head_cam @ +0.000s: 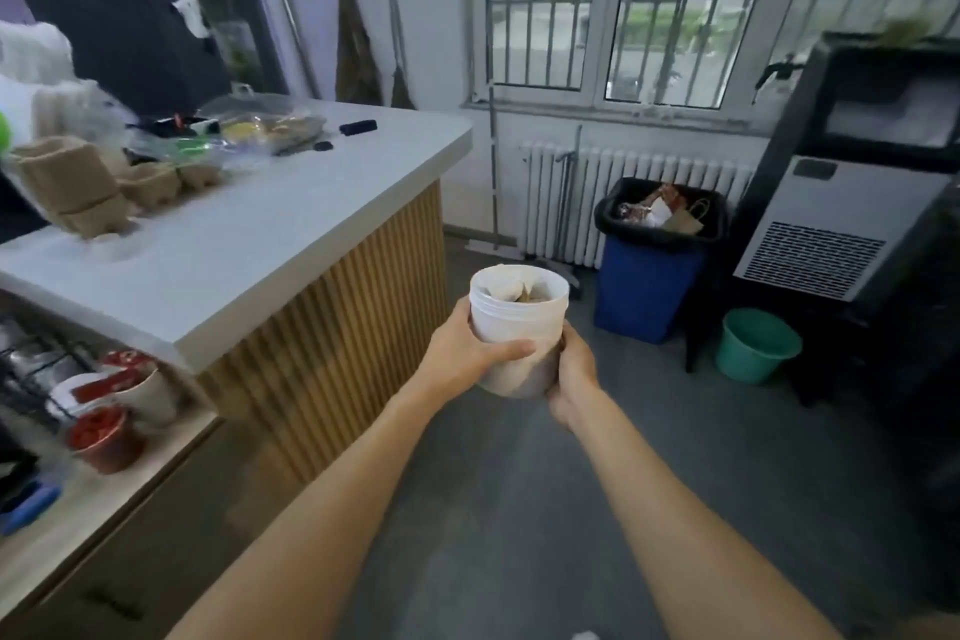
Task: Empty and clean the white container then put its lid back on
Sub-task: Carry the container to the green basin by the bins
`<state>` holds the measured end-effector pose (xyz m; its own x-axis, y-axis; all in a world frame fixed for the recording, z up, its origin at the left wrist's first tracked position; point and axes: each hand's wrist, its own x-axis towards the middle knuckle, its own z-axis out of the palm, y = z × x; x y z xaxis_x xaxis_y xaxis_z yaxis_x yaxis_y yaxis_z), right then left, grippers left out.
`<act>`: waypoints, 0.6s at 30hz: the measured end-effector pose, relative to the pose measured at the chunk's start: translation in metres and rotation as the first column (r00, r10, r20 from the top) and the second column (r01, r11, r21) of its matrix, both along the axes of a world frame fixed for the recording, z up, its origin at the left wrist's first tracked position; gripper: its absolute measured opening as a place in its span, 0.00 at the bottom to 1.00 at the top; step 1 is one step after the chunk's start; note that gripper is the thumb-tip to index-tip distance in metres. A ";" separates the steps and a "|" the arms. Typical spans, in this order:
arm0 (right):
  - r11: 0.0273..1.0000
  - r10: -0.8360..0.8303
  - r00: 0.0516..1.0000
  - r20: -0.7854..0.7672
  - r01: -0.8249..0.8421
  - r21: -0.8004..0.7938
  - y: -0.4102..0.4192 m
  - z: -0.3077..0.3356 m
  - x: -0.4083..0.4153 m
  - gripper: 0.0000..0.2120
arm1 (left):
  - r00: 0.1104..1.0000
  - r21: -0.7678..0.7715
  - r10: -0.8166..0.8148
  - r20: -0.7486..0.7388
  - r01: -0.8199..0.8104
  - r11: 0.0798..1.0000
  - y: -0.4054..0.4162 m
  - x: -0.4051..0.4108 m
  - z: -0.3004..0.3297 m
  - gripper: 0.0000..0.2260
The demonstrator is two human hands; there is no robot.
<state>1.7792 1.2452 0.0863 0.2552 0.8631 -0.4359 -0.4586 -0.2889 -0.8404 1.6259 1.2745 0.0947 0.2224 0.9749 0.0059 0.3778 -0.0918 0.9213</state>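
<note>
I hold the white container (517, 322) upright in front of me over the grey floor, with both hands around it. My left hand (467, 353) wraps its left side, thumb across the front. On the lower right side, my right hand (574, 374) cups it. The container has no lid on, and crumpled paper and brownish scraps show inside its open top. No lid is in view.
A blue trash bin (649, 286) with a black liner, full of rubbish, stands ahead by the radiator (571, 203). A green bucket (756, 346) and a black-and-white appliance (852, 203) are on the right. A white-topped counter (249, 250) with clutter is on the left.
</note>
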 end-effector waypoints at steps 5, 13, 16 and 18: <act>0.997 -0.075 0.996 -0.057 0.074 -0.023 0.108 -0.004 0.101 0.16 | 0.999 -0.004 -0.044 -0.001 0.044 0.999 0.110 0.103 0.004 0.49; 0.970 -0.242 0.968 -0.064 0.240 -0.037 0.239 -0.014 0.268 0.20 | 0.971 -0.043 -0.239 -0.005 0.238 0.970 0.265 0.276 0.002 0.50; 0.945 -0.324 0.944 -0.060 0.319 -0.076 0.283 -0.031 0.332 0.21 | 0.943 -0.063 -0.332 0.019 0.332 0.941 0.317 0.343 -0.014 0.46; 0.925 -0.374 0.925 -0.061 0.368 -0.094 0.309 -0.042 0.374 0.22 | 0.924 -0.073 -0.380 0.034 0.381 0.921 0.350 0.386 -0.026 0.45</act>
